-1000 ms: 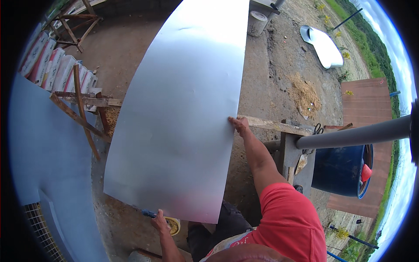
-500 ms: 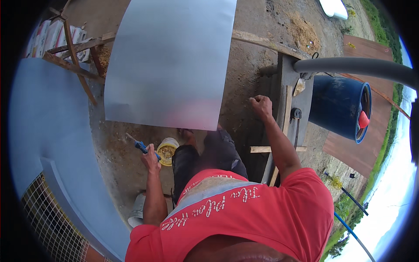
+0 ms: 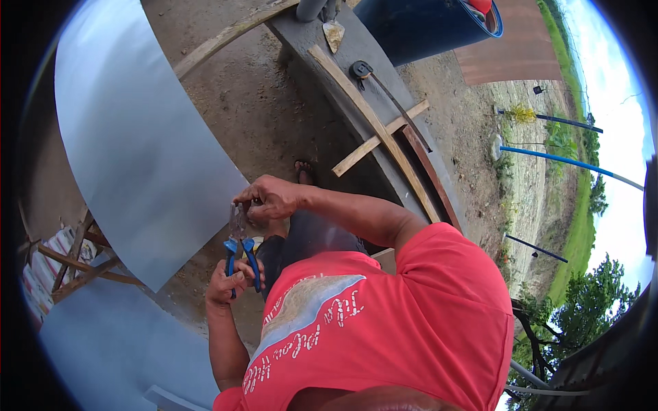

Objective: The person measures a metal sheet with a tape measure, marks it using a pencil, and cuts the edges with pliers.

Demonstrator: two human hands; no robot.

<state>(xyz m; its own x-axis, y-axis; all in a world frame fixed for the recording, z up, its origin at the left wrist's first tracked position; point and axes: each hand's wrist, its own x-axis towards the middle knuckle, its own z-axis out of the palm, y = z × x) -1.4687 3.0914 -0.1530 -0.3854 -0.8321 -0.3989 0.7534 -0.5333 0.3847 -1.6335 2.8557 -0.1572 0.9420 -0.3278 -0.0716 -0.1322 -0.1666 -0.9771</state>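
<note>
Pliers [image 3: 237, 229], left fingers [image 3: 234, 280] clasping, right fingers [image 3: 248, 192] at tip

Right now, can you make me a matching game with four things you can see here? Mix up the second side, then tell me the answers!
Things:
1. blue-handled tool
2. tape measure
3. barrel
4. big sheet

Clues:
A. dark blue, with a red thing at its open end
B. has a corner beside the right hand
C. held in the left hand
D. black, lying on the grey ledge

Right pairs: 1-C, 2-D, 3-A, 4-B
</note>
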